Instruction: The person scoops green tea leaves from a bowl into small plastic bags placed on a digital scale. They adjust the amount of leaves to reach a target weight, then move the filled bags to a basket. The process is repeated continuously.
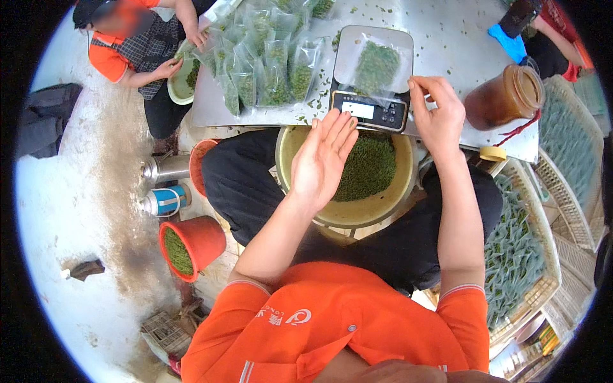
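A clear plastic bag (377, 67) of small green berries or buds lies on the pan of a digital scale (338, 48). My right hand (440, 115) is closed in a pinch at the scale's right edge, on what looks like the bag's clear corner. In front of the scale my left hand (319, 159) is held palm up, fingers stretched, with green bits on the fingertips. Beneath it, between my legs, stands a wide pale yellow basin (287, 191) with a heap of green berries (367, 167). My left hand and forearm hide part of the basin.
Several filled bags (274, 70) crowd the metal table (440, 25) left of the scale. A brown jar (504, 96) stands at the right. Crates of bags (514, 255) flank me. At my left are a red bucket (207, 242) and blue flask (167, 201). A co-worker (137, 51) holds a bowl.
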Motion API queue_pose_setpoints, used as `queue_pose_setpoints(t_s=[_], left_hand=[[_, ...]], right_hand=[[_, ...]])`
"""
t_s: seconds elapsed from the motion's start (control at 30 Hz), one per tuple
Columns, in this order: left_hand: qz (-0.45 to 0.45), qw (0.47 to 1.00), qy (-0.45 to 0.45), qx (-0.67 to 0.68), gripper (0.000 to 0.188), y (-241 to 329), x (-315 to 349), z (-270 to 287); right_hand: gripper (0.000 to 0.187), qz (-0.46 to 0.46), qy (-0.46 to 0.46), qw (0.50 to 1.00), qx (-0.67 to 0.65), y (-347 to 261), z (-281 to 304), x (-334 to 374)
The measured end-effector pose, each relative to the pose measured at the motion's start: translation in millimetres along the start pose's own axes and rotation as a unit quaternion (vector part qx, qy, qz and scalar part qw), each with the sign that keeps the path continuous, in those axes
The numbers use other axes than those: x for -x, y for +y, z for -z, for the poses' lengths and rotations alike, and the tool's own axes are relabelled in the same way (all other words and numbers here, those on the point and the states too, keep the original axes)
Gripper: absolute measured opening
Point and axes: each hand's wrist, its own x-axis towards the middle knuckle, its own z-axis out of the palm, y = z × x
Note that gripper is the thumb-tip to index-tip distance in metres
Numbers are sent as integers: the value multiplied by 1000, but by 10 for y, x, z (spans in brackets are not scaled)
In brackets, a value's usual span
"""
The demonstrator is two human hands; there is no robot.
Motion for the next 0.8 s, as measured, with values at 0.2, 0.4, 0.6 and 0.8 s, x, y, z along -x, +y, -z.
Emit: queue_pose_setpoints(t_s=[0.2, 0.4, 0.6, 0.8], left_hand=[[-50, 956, 32, -287, 44, 70, 108, 530], [-259, 677, 121, -678, 28, 433, -374, 1023], [-335, 559, 23, -758, 16, 537, -522, 962], [-309, 466, -50, -828, 10, 671, -557, 789]], right_hand=[[6, -29, -4, 1000, -6, -68, 22, -18], [6, -18, -5, 1000, 6, 3, -2, -15], [6, -15, -11, 1000, 4, -3, -27, -18], [6, -12, -16, 1000, -2, -32, -22, -24]])
